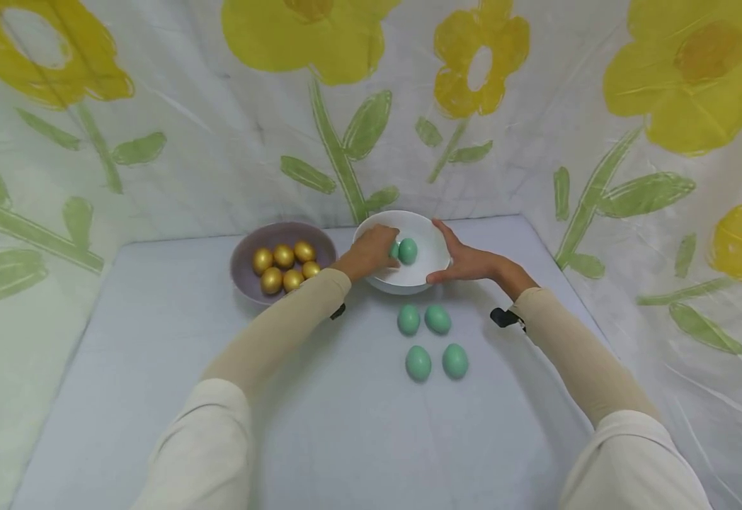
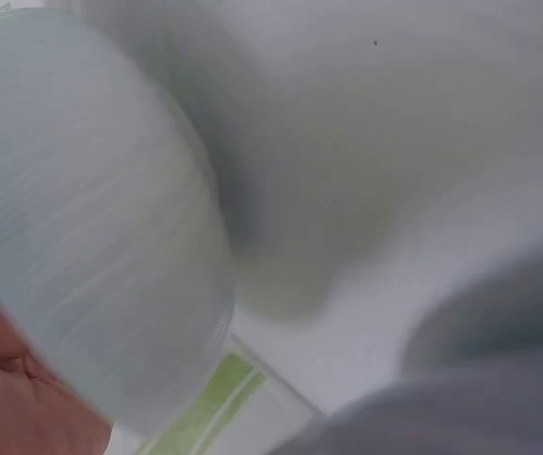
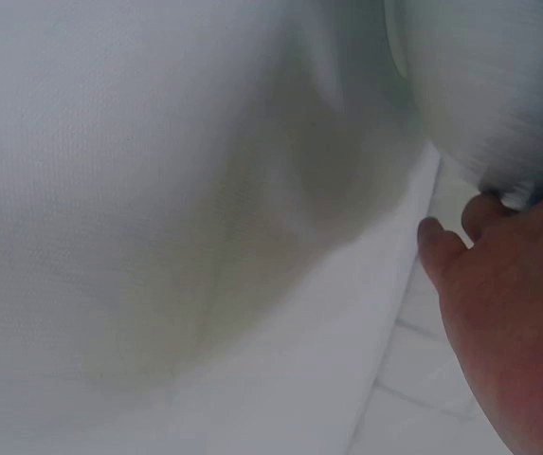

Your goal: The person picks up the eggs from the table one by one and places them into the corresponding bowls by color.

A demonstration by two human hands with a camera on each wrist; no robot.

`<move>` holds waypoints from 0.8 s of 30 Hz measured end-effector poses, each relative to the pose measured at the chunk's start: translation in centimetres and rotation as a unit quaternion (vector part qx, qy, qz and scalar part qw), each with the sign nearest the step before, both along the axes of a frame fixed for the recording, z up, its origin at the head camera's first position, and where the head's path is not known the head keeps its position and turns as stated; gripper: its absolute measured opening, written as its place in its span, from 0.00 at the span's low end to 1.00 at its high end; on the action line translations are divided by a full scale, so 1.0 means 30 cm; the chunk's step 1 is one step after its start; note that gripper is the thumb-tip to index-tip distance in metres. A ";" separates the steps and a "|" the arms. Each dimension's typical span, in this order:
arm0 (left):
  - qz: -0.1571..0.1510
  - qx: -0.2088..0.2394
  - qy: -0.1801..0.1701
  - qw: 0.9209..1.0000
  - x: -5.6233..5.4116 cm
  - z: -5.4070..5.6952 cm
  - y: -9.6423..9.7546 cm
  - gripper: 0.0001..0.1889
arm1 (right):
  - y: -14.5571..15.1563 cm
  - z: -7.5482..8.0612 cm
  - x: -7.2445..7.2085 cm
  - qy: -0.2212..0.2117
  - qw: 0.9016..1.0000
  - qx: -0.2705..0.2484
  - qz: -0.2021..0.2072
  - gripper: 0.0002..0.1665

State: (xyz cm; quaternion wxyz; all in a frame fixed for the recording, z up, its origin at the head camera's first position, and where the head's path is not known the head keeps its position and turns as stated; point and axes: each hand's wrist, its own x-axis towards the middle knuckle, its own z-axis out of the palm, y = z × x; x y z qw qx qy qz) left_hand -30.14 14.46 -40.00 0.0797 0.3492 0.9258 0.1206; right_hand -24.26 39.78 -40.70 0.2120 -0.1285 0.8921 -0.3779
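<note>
1. Left hand (image 1: 369,249) reaches over left rim of white bowl (image 1: 401,289), fingertips inside; cannot tell whether they pinch anything.
2. Right hand (image 1: 469,262): thumb and fingers spread apart, gripping bowl's right side.
3. Green eggs (image 1: 418,363): four on near side of bowl, long axes roughly away from person; others inside it.
4. Pale table (image 1: 345,425); purplish bowl (image 1: 239,273) of gold eggs (image 1: 272,281) left; flower-print sheeting (image 1: 218,142) behind.

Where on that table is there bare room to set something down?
Left of the left arm and purple bowl, the table is bare to its edge. So is the patch between the left and right arm, nearer the person than the loose eggs. Crowded: the back middle, with the left hand and right hand at the white bowl.
</note>
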 end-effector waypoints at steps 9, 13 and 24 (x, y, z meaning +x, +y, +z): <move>-0.011 0.188 -0.035 0.982 0.044 0.078 -0.121 0.37 | 0.010 -0.041 -0.015 0.021 1.000 0.002 0.000 0.78; -0.023 0.299 -0.033 0.953 0.098 0.115 -0.162 0.35 | 0.007 -0.040 -0.015 0.024 1.000 0.007 0.002 0.79; -0.105 0.462 -0.116 0.873 0.337 0.097 -0.207 0.32 | 0.007 -0.040 -0.003 0.031 0.999 0.015 0.000 0.78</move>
